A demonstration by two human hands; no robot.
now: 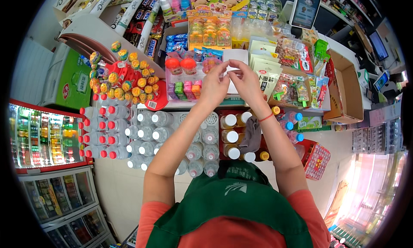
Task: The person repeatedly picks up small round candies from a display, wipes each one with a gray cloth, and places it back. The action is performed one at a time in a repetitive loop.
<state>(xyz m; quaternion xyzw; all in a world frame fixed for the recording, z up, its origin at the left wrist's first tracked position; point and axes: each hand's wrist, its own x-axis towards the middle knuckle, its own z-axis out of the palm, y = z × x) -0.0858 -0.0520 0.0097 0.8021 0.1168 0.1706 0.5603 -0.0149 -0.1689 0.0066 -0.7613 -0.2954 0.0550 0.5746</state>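
Both hands are raised over the candy display, fingertips close together. My left hand (215,84) is bent inward beside a round clear candy container (210,64); whether its fingers hold anything small I cannot tell. My right hand (246,83), with a red cord on the wrist, curves toward it in front of a white box (236,56). Whether it holds something is also unclear. Left of the hands stand red-lidded candy jars (188,66) and small colored candy packs (187,90). Pale green snack packets (265,77) lie right of my right hand.
A lollipop stand (121,73) with a red base is at the left. Water bottles (162,134) and white-capped bottles (230,136) stand below the counter, a grey cloth (251,136) over some. An open cardboard box (344,86) sits at the right, a payment screen (306,8) behind.
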